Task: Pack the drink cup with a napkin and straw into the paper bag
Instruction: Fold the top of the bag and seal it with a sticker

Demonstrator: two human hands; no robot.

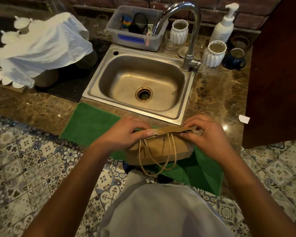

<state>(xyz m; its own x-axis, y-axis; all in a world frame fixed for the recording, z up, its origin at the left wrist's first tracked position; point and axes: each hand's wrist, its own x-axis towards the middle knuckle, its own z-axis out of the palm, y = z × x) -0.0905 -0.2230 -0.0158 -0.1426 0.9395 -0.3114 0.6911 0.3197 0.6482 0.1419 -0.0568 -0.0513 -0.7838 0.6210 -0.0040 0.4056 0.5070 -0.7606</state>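
Warm, dim light here, with glare glinting off the faucet (186, 19) and the countertop (217, 93). Edges bow with wide-angle distortion, and the corners fall soft and dark.

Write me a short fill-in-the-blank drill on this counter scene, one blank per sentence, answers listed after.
1. Both hands pinch the top edge of the brown ____ bag.
2. The bag rests on a ____ cloth.
3. Behind the bag lies a steel ____ with a curved faucet.
4. The bag's ____ handles hang toward the person.

Answers: paper; green; sink; cord
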